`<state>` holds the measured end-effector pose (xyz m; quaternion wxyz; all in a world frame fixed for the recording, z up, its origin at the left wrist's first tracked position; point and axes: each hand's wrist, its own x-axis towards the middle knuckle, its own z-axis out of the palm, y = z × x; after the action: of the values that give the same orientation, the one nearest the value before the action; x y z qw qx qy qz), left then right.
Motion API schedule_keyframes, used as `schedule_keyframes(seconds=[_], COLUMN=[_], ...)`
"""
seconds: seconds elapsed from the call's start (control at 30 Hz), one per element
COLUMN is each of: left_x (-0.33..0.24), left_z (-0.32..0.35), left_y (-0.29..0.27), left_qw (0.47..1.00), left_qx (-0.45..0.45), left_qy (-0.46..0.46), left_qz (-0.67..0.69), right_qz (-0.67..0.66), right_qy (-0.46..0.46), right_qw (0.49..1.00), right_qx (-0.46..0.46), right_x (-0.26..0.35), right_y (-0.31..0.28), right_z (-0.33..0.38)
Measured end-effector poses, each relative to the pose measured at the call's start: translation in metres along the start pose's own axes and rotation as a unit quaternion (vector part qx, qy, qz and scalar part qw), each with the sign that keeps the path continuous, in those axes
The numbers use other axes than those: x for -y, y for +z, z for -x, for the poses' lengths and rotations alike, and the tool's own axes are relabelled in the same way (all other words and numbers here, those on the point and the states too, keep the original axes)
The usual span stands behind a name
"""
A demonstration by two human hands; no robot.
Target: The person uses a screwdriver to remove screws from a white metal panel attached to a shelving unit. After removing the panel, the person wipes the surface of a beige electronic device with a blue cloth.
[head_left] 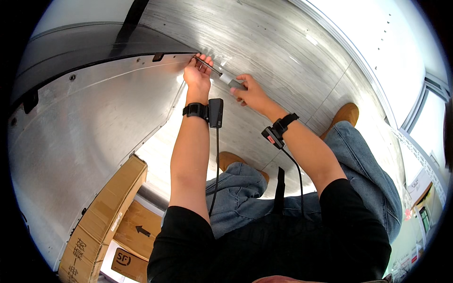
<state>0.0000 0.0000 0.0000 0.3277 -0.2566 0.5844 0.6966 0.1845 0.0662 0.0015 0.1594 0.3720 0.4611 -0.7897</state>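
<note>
My right hand [252, 94] grips a screwdriver [237, 85] by its grey handle. The long thin shaft runs up and left to the far corner of a large metal panel [118, 108]. At that corner my left hand [198, 73] has its palm turned up, its fingers curled about the shaft near the tip. A screw, if one is at the tip, is too small or hidden to make out. Along the panel's dark edge there are several small holes and a black clip [158, 57].
Cardboard boxes [134, 231] stand at the lower left, against the panel. Below the hands lies a grey wood-pattern floor [283, 52], with my shoes [347, 113] on it. A white wall edge [363, 61] bounds the right side. Cables hang from both wrist straps.
</note>
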Motion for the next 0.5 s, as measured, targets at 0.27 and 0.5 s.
schedule_keyframes(seconds=[0.27,0.5], left_x=[0.011,0.01], left_z=[-0.002,0.001], left_y=[0.001,0.0], left_qw=[1.0,1.0], left_qx=[-0.002,0.001], left_qy=[-0.01,-0.012], left_qz=[0.012,0.008], right_qz=[0.104,0.08], right_qy=[-0.033,-0.119], right_qw=[0.994,0.984], right_qx=[0.002,-0.103], right_x=[-0.005,-0.027], right_y=[-0.008,0.0], right_z=[-0.004,-0.012])
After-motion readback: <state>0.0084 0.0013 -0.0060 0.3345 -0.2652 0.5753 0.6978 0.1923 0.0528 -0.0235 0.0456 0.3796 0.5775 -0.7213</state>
